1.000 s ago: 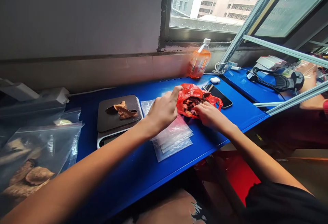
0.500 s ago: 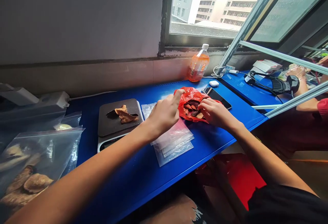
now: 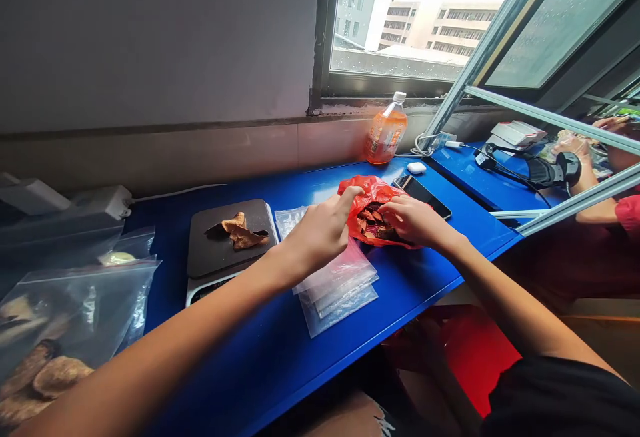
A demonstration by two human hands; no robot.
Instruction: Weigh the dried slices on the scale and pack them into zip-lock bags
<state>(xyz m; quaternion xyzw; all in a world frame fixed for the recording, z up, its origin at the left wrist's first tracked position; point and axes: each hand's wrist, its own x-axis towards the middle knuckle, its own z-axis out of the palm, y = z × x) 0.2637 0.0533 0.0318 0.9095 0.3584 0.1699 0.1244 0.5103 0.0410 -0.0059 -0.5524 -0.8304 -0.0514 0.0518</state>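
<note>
An opened red plastic bag [image 3: 367,187] lies on the blue table, with dark reddish-brown dried slices [image 3: 371,222] inside. My left hand [image 3: 327,229] is closed on the bag's left rim. Into the bag's mouth from the right reaches my right hand [image 3: 413,219], its fingers curled together among the slices; whatever is between its fingertips is hidden. To the left stands a kitchen scale [image 3: 200,240] with curled brown dried pieces [image 3: 245,235] on its dark plate. Clear zip bags [image 3: 345,293] lie stacked under and beside my left hand.
Zip bags with brown dried slices [image 3: 63,377] lie at the lower left. Behind the red bag are a phone [image 3: 425,197], a white earbud case [image 3: 416,168] and an orange drink bottle [image 3: 387,131]. A metal frame [image 3: 550,117] stands right; beyond it, another person's hands work.
My right hand has moved slightly left and deeper into the red bag. The left hand keeps its hold on the rim. The whole view has shifted a little.
</note>
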